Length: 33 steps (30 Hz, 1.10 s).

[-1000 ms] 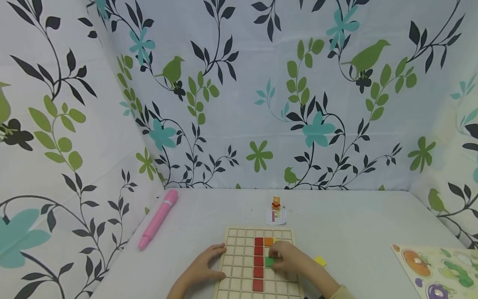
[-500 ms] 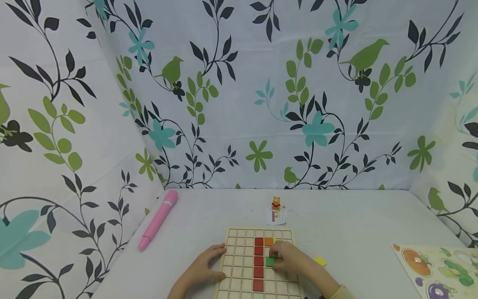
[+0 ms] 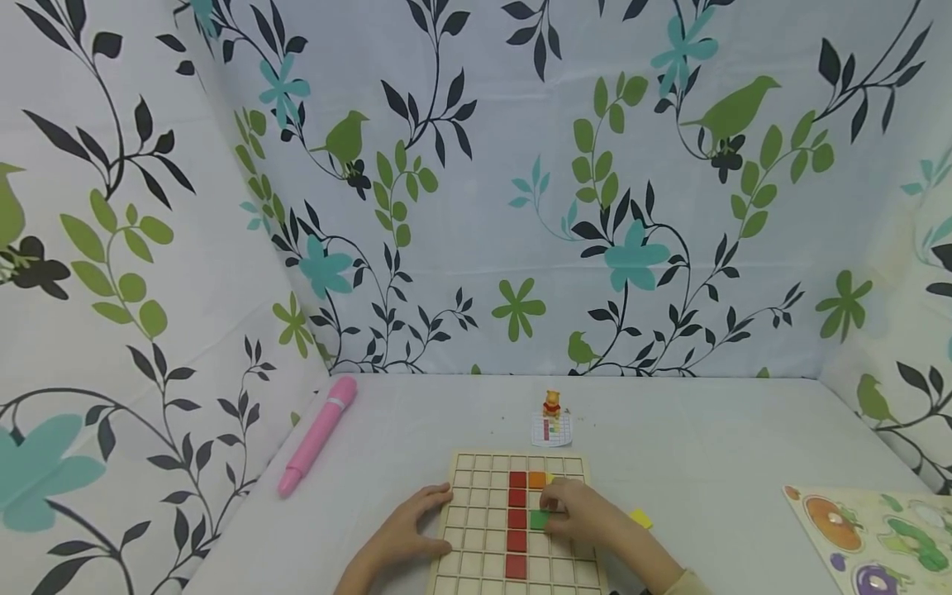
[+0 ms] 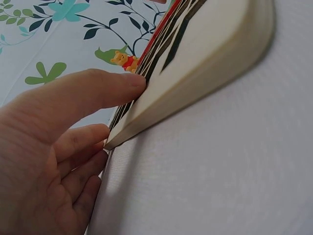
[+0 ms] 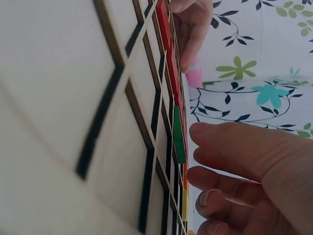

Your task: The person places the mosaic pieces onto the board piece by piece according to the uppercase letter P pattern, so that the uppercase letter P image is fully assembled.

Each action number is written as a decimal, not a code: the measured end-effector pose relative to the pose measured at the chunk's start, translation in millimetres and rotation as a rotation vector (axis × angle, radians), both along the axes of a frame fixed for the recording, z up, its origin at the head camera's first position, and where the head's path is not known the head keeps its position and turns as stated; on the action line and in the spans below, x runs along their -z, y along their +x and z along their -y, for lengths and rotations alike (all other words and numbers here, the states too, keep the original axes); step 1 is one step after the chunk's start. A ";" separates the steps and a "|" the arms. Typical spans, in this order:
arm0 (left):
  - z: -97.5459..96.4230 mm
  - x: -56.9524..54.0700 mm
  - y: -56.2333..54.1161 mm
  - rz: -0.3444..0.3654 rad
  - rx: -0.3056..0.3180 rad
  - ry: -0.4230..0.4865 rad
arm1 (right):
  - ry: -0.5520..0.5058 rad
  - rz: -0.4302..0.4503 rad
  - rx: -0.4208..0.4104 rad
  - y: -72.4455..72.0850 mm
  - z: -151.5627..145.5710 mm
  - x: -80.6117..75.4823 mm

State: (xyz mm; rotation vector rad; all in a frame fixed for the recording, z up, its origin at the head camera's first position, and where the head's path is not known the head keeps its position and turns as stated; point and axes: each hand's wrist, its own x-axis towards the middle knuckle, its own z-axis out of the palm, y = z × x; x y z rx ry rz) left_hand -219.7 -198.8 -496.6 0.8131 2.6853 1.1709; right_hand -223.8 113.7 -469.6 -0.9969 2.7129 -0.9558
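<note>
A pale wooden grid board [image 3: 464,545] lies on the table, with a column of red square tiles [image 3: 516,519] in its cells. To the right of the column's top sit an orange tile [image 3: 536,480] and a partly hidden yellow tile [image 3: 550,478]. My left hand [image 3: 405,529] rests at the board's left edge, thumb [image 4: 129,84] on the rim and fingers spread. Over the board, my right hand [image 3: 576,512] has loosely curled fingers, with the thumb [image 5: 205,133] close by a green tile [image 5: 179,137] beside the red column. Nothing shows between those fingers.
A loose yellow piece [image 3: 640,519] lies right of the board. Behind the board are a small bear figure [image 3: 551,403] and a pattern card [image 3: 541,440]. A pink marker-shaped stick [image 3: 316,438] lies left; a vegetable picture board [image 3: 870,525] lies right. Patterned cloth [image 3: 476,207] surrounds the table.
</note>
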 end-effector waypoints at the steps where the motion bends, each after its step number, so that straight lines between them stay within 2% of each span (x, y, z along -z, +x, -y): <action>1: 0.2 0.2 -0.3 -0.001 0.000 -0.001 | -0.002 -0.008 -0.001 0.5 -0.6 -0.7; 7: 1.3 0.5 -0.6 -0.020 0.015 0.020 | -0.025 -0.056 -0.008 4.7 -3.8 -7.9; 12: 0.9 0.1 0.8 -0.027 0.020 0.021 | -0.047 -0.061 0.005 6.6 -9.8 -17.1; 20: 0.5 0.9 -0.2 0.028 -0.001 0.010 | -0.050 -0.050 0.110 6.9 -28.9 -35.0; 26: 0.9 1.1 -0.4 0.051 -0.002 0.011 | -0.027 -0.060 0.153 7.9 -47.5 -32.7; 33: 0.1 1.0 -0.5 0.038 -0.002 0.012 | 0.057 -0.001 0.225 13.0 -64.5 -28.5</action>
